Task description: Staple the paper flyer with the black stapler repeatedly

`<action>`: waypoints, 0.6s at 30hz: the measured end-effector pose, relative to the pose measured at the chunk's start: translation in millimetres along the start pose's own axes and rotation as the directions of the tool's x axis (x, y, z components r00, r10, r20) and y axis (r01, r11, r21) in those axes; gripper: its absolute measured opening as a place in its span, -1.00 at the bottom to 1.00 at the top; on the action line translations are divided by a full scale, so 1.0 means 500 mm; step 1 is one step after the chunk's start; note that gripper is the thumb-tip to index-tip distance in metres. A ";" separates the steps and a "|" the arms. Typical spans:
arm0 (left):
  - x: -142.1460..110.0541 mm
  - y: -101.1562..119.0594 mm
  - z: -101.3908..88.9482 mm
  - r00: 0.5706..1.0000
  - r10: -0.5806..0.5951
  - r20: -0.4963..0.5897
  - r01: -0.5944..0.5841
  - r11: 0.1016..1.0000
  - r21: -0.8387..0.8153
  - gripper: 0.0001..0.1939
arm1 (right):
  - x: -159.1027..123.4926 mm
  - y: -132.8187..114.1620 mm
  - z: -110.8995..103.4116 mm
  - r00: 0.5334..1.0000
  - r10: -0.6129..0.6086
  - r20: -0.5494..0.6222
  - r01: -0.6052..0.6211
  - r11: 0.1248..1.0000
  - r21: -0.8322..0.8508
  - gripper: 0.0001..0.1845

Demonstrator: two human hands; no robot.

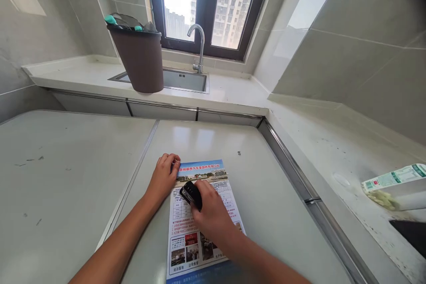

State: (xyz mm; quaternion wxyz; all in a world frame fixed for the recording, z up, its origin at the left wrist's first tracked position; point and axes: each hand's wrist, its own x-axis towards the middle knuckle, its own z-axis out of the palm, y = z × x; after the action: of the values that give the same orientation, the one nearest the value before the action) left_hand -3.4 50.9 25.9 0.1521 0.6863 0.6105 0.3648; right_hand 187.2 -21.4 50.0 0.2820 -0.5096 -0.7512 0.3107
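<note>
A printed colour flyer (185, 248) lies on the white folding table, with photos, a small table and red and blue print on it. My left hand (165, 169) is at its upper left corner, fingers curled and closed on the edge. Over the middle of the flyer, my right hand (211, 208) is wrapped around a small black stapler (191, 195) with a silver strip along its side. The stapler's rear part is hidden in my palm. Whether its front touches the paper is hard to make out.
The white table (282, 230) has a seam left of the flyer and small dark bits on it. Behind stand a brown bin (143, 60), a sink (186, 80) and a faucet (201, 44). On the right counter (309, 142) lies a green-and-white carton (396, 177).
</note>
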 end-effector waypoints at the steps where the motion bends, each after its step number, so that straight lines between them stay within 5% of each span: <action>1: 0.000 -0.001 -0.001 1.000 -0.005 -0.004 0.005 1.000 -0.010 -0.79 | -0.002 0.002 -0.002 1.000 0.010 -0.013 -0.010 1.000 -0.004 -0.70; 12: -0.007 -0.007 -0.005 0.998 -0.060 -0.025 0.057 0.992 -0.111 -0.74 | -0.065 0.146 -0.143 0.984 0.102 -0.149 -0.117 0.988 -0.096 -0.63; 18: -0.014 -0.007 -0.015 0.997 -0.073 -0.026 0.069 0.989 -0.132 -0.66 | -0.062 0.179 -0.159 0.963 0.147 -0.225 -0.176 0.977 -0.116 -0.57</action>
State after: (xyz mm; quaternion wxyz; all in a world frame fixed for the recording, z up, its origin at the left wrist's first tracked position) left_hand -11.1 43.3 26.7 0.2003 0.6469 0.6117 0.4089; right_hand 308.5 -10.5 30.7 0.3001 -0.6179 -0.6913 0.2242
